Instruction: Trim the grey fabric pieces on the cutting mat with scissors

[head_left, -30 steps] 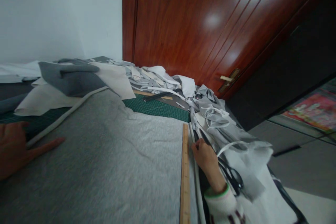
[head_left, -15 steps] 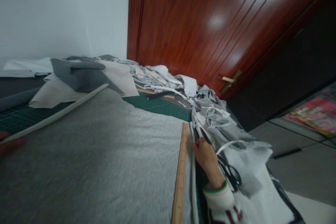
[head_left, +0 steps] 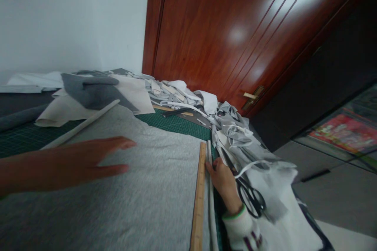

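Note:
Grey fabric (head_left: 147, 188) lies spread over a green cutting mat (head_left: 173, 124). My left hand (head_left: 79, 162) hovers over its left part, thumb and fingers apart, holding nothing. A wooden ruler (head_left: 198, 200) lies lengthwise near the fabric's right edge. Just right of the ruler, my right hand (head_left: 220, 176) touches the narrow rolled strip (head_left: 211, 208) along that edge, its fingers curled; what they pinch, if anything, is too small to tell. Along the fabric's left edge runs another pale rolled strip (head_left: 85, 123).
Black scissors (head_left: 251, 198) rest on pale cloth right of my right hand. Fabric scraps (head_left: 235, 129) are heaped along the back and right. Dark grey cloth (head_left: 91, 90) lies back left. A wooden door (head_left: 212, 27) stands behind.
My left hand has come in from the left edge, let go of the left strip and opened over the fabric. My right hand has shifted slightly left and down, against the right strip.

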{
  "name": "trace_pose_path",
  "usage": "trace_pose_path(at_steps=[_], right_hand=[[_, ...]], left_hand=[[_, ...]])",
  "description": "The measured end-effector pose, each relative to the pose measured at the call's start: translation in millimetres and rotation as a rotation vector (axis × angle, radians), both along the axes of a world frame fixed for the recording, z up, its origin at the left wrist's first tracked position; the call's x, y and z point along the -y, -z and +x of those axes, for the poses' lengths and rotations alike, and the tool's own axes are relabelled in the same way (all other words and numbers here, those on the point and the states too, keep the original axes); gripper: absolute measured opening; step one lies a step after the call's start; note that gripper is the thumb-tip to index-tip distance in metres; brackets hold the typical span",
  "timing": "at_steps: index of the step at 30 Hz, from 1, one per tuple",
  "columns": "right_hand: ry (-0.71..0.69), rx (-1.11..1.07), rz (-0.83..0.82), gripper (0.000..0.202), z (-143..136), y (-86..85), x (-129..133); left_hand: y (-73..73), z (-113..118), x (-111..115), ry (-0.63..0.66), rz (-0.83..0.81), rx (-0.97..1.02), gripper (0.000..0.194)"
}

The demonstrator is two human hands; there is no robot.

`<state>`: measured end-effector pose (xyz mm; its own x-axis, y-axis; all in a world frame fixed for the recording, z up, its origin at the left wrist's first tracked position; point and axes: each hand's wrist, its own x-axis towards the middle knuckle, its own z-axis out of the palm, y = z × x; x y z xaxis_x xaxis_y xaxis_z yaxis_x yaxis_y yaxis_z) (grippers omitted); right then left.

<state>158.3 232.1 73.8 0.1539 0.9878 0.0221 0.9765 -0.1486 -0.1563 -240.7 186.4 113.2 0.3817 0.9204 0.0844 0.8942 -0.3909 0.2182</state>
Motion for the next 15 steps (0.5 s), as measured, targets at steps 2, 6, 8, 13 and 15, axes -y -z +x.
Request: trace_pose_path(at_steps=[2, 6, 8, 13, 15], right_hand=[[0.006, -0.008, 0.008, 0.027, -1.1, 0.6, -0.9], [0.021, -0.016, 0.026, 0.025, -1.8, 0.0, -2.5], [0.026, -0.013, 0.038, 0.025, -2.0, -1.0, -2.8], [0.041, 0.007, 0.06, 0.027, -0.7, -2.4, -5.7], [0.058, 0.013, 0.069, 0.027, 1.3, -3.1, -8.3]], left_hand=[[-12.9, 52.7, -20.8, 0.227, -0.094, 0.049, 0.061], [-8.6, 154.2, -50.9, 0.465, -0.117, 0.057, 0.055], [8.1, 187.6, -63.7, 0.497, -0.114, 0.054, 0.058], [45.4, 220.2, -84.8, 0.512, -0.031, 0.09, 0.064], [50.3, 221.2, -86.8, 0.503, -0.005, 0.075, 0.064]])
